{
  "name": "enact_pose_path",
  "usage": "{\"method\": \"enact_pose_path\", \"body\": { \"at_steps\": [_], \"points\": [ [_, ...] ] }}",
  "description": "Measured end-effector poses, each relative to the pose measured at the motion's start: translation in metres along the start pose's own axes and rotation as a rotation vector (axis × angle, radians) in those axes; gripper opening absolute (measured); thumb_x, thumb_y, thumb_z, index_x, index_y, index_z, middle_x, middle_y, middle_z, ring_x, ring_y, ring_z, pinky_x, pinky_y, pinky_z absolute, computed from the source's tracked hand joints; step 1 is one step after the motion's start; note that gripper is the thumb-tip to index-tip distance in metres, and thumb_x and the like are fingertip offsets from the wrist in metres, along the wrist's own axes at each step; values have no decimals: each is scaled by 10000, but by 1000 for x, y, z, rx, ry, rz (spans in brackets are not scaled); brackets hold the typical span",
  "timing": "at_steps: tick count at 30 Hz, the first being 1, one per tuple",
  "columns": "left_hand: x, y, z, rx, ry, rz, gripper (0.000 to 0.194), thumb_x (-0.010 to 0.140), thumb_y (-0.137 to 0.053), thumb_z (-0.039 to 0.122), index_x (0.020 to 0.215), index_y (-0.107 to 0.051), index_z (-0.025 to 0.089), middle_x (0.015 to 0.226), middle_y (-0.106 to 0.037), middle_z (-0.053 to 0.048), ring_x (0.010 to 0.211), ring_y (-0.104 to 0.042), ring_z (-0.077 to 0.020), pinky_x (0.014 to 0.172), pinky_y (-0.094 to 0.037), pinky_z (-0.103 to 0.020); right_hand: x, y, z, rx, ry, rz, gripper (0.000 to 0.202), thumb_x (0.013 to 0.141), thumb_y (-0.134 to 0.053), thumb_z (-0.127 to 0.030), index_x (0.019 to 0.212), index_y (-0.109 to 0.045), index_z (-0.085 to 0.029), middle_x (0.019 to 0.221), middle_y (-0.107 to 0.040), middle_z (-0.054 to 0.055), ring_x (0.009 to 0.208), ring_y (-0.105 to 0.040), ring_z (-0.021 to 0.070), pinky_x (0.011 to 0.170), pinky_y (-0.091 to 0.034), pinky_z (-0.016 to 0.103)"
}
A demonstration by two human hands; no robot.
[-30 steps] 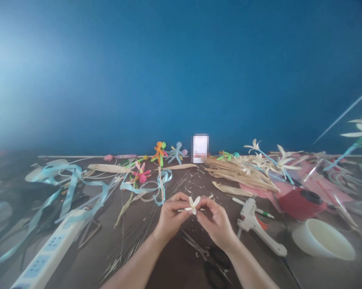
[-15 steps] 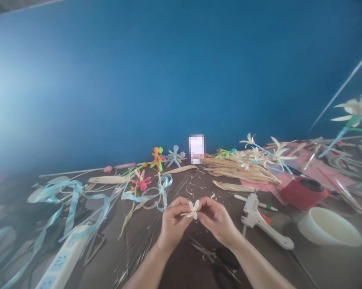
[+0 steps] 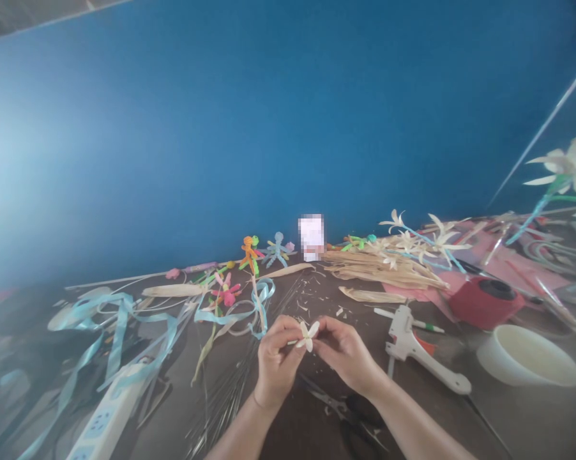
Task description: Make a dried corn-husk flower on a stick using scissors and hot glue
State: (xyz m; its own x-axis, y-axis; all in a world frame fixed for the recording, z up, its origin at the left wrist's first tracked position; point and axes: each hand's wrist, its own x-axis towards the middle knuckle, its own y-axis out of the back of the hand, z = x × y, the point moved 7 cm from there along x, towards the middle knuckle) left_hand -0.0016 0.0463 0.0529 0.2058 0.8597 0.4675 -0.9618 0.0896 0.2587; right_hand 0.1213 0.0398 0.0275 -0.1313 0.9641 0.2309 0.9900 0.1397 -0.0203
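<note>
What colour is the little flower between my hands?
The flower is creamy white, seen best in the head view.

I can read no words, numbers or brands here. The white rectangle [image 3: 311, 234] at the wall [image 3: 221, 128] is pixelated, unreadable to me.

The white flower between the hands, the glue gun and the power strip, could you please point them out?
White flower [image 3: 308, 336], head view: centre.
Glue gun [image 3: 417, 353], head view: upper handle.
Power strip [image 3: 108, 412], head view: socketed face.
</note>
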Motion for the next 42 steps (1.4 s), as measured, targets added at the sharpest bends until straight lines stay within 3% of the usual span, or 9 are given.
{"method": "enact_pose_path", "body": {
  "at_steps": [5,10,19,27,36,42],
  "points": [
    [1,-3,-10,-120,82,-17,67,700,-615,167,664,-671,177,715,-535,-29,685,-503,-137,633,-409,-251,0,1,-2,16,-12,6,83,764,-548,-238,724,-525,-169,667,-520,-9,630,-470,118,600,-405,226],
    [0,-8,-21,-351,169,-14,138,661,-659,174,784,-701,221,738,-550,-21,712,-518,-140,648,-422,-265,1,-2,3,203,-99,-20,170,763,-570,-324,734,-503,-170,655,-497,-13,601,-457,106,581,-406,218],
    [1,-18,-22,-530,308,-39,60,644,-675,197,692,-712,203,682,-520,-11,643,-503,-117,566,-430,-240,-1,-8,11,333,-180,-107,188,732,-614,-330,732,-531,-162,656,-495,-17,595,-445,95,583,-390,216],
    [3,-14,-16,-521,243,-171,119,619,-692,117,667,-701,226,702,-538,-7,665,-519,-108,610,-426,-246,-2,-6,7,268,-191,-172,245,686,-645,-384,715,-541,-164,668,-508,-15,603,-448,104,570,-389,214],
    [3,-11,-6,-362,126,-197,85,637,-681,135,701,-694,190,717,-539,-26,674,-528,-123,618,-425,-252,-3,-7,3,283,-174,-224,208,721,-623,-349,735,-534,-162,679,-475,-19,605,-411,98,570,-356,209],
    [7,-11,4,-388,96,-244,71,632,-687,145,689,-689,187,699,-572,-33,667,-538,-130,626,-421,-259,-5,-8,3,276,-218,-305,187,747,-597,-335,742,-523,-163,687,-498,-16,605,-419,97,584,-348,213]
  ]
}}
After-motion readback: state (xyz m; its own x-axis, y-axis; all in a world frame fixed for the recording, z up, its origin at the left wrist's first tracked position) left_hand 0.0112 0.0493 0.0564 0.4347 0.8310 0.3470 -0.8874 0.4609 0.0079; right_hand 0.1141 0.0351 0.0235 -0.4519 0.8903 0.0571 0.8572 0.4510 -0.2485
